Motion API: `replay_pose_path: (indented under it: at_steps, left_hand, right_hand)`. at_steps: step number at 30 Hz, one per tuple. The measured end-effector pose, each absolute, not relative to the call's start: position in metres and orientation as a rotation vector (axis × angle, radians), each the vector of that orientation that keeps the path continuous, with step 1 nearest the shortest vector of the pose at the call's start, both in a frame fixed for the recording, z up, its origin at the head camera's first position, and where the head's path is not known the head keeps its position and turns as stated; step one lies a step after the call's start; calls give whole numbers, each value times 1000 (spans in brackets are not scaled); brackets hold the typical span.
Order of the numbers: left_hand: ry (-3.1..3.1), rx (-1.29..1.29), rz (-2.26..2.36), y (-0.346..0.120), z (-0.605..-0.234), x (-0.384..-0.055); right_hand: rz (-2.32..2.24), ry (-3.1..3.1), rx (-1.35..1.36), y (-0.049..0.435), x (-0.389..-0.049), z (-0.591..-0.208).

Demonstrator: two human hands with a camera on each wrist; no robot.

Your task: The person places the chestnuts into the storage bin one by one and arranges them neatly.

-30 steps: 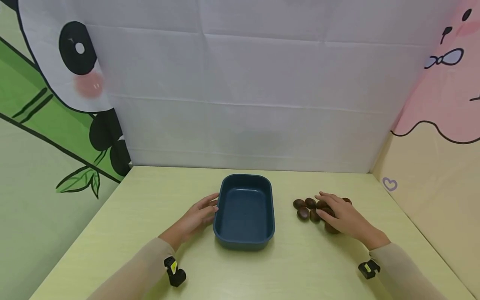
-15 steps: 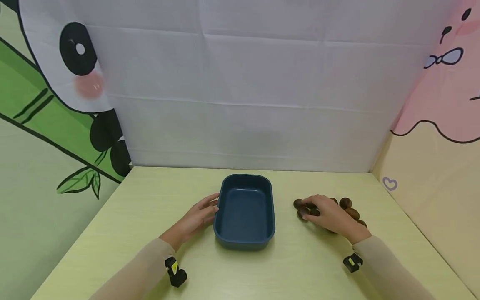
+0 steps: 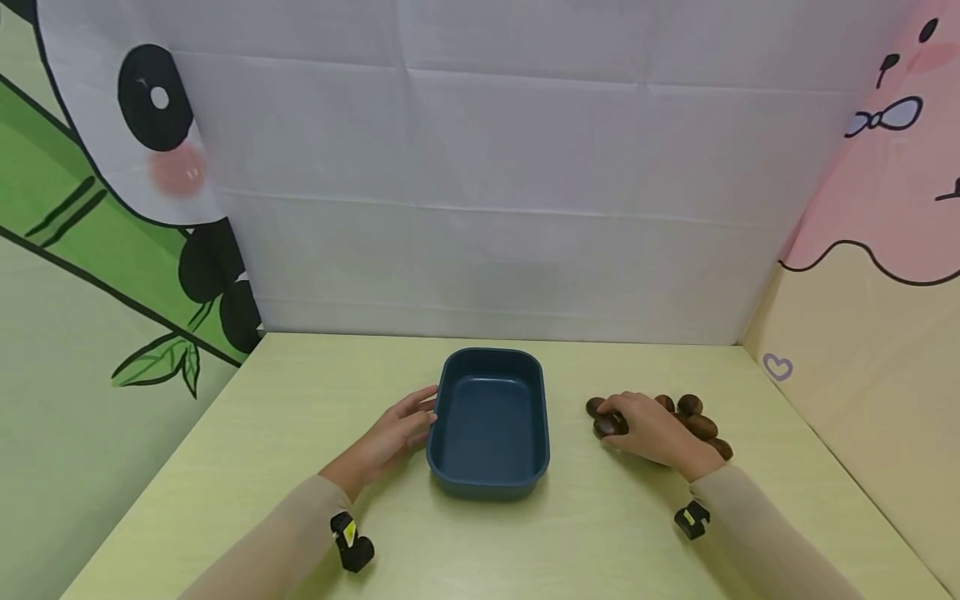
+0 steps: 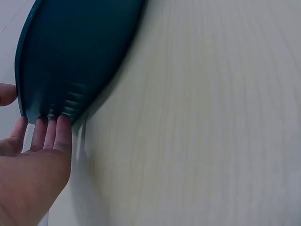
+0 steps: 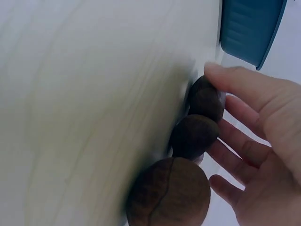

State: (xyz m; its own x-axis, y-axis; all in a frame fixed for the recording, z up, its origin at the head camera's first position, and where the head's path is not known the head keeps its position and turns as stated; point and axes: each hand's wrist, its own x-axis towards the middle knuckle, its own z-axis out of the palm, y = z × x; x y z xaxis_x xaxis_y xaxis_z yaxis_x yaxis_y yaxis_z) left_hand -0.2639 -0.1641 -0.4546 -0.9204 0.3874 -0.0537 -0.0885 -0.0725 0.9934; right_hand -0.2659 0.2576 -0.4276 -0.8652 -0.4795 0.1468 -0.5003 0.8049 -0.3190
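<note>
A dark blue rectangular container (image 3: pixel 491 437) stands in the middle of the table in the head view. My left hand (image 3: pixel 393 432) rests its fairly straight fingertips against the container's left side; in the left wrist view the fingers (image 4: pixel 49 134) touch the blue wall (image 4: pixel 75 52). Over the left part of a cluster of brown chestnuts, my right hand (image 3: pixel 654 429) curls thumb and fingers round a chestnut (image 3: pixel 606 427). Its thumb lies on a dark chestnut (image 5: pixel 207 101) in the right wrist view. More chestnuts (image 3: pixel 702 427) lie behind the hand, and some are hidden under it.
The pale wood-grain table (image 3: pixel 480 550) stretches between a white cloth backdrop (image 3: pixel 480 208) and printed side panels. A gap of bare table separates the container from the chestnuts. Each wrist carries a small black camera (image 3: pixel 692 519).
My right hand has moved left across the chestnuts and its fingers have closed round some at the left end, uncovering others to the right. The left hand and container have stayed put.
</note>
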Motion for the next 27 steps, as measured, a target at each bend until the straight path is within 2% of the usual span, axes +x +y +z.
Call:
replay_pose_path:
  at_steps: [14, 27]
  left_hand:
    - [1894, 315, 2052, -160, -452, -264]
    - [1921, 281, 2056, -161, -453, -262]
  right_hand:
    - [549, -2958, 765, 255, -267, -418]
    - [757, -2842, 880, 223, -287, -355]
